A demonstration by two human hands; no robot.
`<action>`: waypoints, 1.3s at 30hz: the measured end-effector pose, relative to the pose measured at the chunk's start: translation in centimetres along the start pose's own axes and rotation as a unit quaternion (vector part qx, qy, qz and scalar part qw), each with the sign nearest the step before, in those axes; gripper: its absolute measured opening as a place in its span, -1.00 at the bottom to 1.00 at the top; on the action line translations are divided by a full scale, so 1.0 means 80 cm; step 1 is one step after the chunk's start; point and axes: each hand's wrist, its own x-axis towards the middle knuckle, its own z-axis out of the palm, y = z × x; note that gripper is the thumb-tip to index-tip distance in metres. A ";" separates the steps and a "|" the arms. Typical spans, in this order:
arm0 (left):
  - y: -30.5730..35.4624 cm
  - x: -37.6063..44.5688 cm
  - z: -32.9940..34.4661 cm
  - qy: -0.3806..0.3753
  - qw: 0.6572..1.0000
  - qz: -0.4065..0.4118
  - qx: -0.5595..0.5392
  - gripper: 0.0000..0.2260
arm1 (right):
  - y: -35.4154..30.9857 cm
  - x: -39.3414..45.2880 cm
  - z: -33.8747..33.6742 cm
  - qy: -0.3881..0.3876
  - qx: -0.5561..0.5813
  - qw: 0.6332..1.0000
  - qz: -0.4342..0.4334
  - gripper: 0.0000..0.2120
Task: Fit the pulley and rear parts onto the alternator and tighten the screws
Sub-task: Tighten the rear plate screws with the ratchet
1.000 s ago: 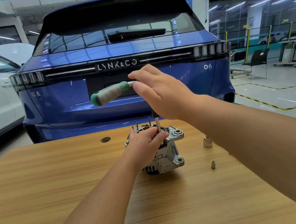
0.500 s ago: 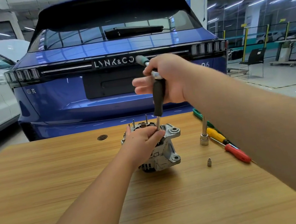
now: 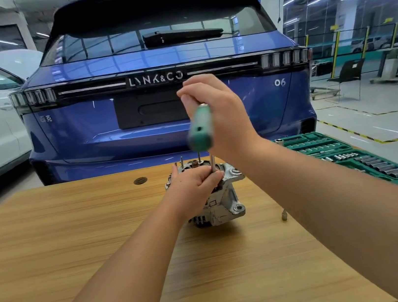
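Note:
A silver alternator (image 3: 226,202) stands on end on the wooden table (image 3: 78,246), with thin studs sticking up from its top. My left hand (image 3: 194,185) grips its upper part and steadies the shaft of a T-handle wrench. That wrench has a green grip (image 3: 200,130), blurred by motion, and a steel shaft (image 3: 212,163) running down into the alternator's top. My right hand (image 3: 218,116) holds the wrench's handle above the alternator. The wrench tip and the screw under it are hidden by my left hand.
A green socket set case (image 3: 353,153) lies open at the table's right edge. A small loose socket (image 3: 284,215) stands right of the alternator. A round cable hole (image 3: 140,180) is at the back. A blue car (image 3: 159,100) is parked just behind the table.
My right hand has swung the T-handle round on its shaft, the green grip going from the left side to the near side. My left hand stays on the alternator. The camera has shifted, showing the socket case.

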 end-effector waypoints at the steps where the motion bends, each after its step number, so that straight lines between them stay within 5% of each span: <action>1: 0.001 0.000 0.001 0.003 1.000 0.000 0.003 -0.66 | 0.001 0.001 0.000 -0.013 -0.053 0.998 -0.015 -0.86; 7: 0.004 -0.001 0.001 0.013 1.000 -0.009 0.000 -0.67 | 0.001 0.011 -0.012 -0.124 -0.227 0.965 -0.036 -0.78; 14: 0.003 0.002 0.006 0.023 0.999 -0.026 0.000 -0.68 | 0.005 0.020 -0.028 -0.229 -0.251 0.940 -0.021 -0.40; 21: 0.008 0.007 0.007 0.005 0.999 -0.034 0.039 -0.66 | -0.005 0.042 -0.040 -0.341 -0.232 0.909 -0.056 -0.48; 25: 0.011 0.006 0.008 0.001 0.998 -0.027 0.064 -0.67 | -0.019 0.055 -0.036 -0.330 -0.313 0.885 -0.099 -0.65; 29: 0.013 0.004 0.010 0.005 0.998 -0.032 0.059 -0.66 | -0.024 0.077 -0.031 -0.345 -0.346 0.872 0.016 -0.66; 32: 0.015 0.002 0.011 0.006 0.998 -0.029 0.061 -0.66 | -0.029 0.085 -0.037 -0.334 -0.224 0.894 0.200 -0.76; 34: 0.014 0.001 0.011 0.006 0.998 -0.025 0.066 -0.65 | -0.030 0.082 -0.039 -0.271 -0.037 0.888 0.371 -0.80; 36: 0.013 0.000 0.011 0.005 0.998 -0.024 0.062 -0.65 | -0.026 0.073 -0.041 -0.195 0.161 0.834 0.491 -0.83; 39: 0.012 0.002 0.011 0.011 0.998 -0.028 0.052 -0.65 | -0.009 0.055 -0.028 -0.105 0.357 0.763 0.528 -0.83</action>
